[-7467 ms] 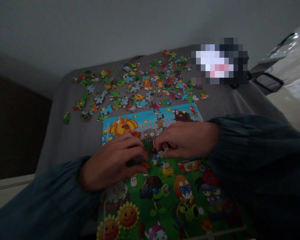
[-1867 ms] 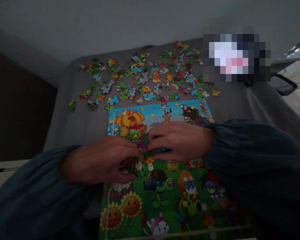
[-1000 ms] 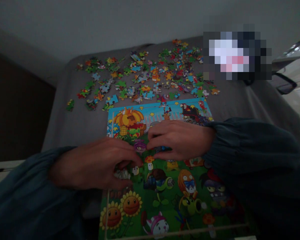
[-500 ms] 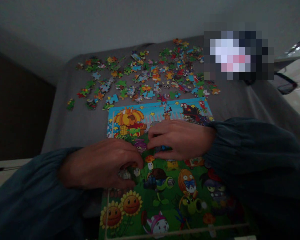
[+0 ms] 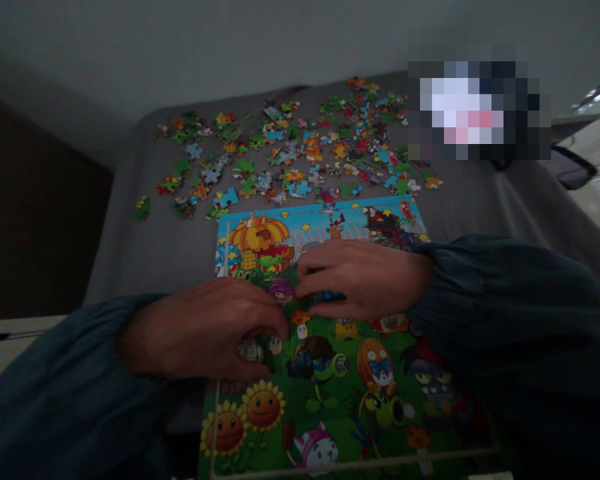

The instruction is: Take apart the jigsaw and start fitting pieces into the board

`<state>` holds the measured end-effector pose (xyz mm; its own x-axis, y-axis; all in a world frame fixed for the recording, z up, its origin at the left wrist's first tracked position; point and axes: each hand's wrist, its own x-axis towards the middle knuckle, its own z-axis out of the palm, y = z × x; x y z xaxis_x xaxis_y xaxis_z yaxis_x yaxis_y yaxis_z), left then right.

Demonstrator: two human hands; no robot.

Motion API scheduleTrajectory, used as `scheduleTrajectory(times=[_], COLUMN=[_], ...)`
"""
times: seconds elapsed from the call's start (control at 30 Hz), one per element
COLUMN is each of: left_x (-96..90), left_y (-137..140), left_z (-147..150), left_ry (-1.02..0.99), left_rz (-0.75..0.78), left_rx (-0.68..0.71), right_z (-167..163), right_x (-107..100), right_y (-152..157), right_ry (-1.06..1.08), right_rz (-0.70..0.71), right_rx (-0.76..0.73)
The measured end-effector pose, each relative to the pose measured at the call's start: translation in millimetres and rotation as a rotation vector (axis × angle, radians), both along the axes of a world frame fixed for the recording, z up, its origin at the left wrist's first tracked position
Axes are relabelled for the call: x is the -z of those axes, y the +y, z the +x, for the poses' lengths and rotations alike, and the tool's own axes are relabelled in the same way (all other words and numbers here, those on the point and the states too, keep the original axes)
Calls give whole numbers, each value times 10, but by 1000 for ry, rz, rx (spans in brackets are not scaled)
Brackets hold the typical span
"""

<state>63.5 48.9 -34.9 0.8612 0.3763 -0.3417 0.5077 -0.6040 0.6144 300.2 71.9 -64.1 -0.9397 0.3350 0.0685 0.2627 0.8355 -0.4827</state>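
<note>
A colourful cartoon jigsaw board (image 5: 330, 393) with a raised inner border lies in front of me, showing sunflowers, a pumpkin house and green plant figures. On its left part rests my left hand (image 5: 210, 327), fingers bent and thumb spread apart from them, with a round pale printed figure visible in the gap. My right hand (image 5: 363, 277) lies across the upper middle of the board, its fingers pointing left and spaced apart. Both hands touch the board's surface, and I see no loose piece in either. The palms and part of the picture are hidden beneath them.
Many loose jigsaw pieces (image 5: 285, 153) are scattered over the grey cloth (image 5: 145, 253) beyond the board. A blurred-out object (image 5: 480, 107) stands at the back right, with dark-framed glasses (image 5: 575, 167) beside it. A pale wall (image 5: 280, 40) rises behind the cloth.
</note>
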Motion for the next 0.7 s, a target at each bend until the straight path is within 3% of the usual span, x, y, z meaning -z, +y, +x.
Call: scheduleTrajectory(times=[0.33,0.7], left_x=[-43,35], left_y=[217,248], left_z=[-252,-234], left_ry=[87,165], left_rz=[14,-32], left_rx=[-172,-190], right_z=[-16,-17], right_x=[-18,-2], right_y=[1,-6], right_ry=[-30,-18], right_rz=[10,36], right_rx=[-1,-1])
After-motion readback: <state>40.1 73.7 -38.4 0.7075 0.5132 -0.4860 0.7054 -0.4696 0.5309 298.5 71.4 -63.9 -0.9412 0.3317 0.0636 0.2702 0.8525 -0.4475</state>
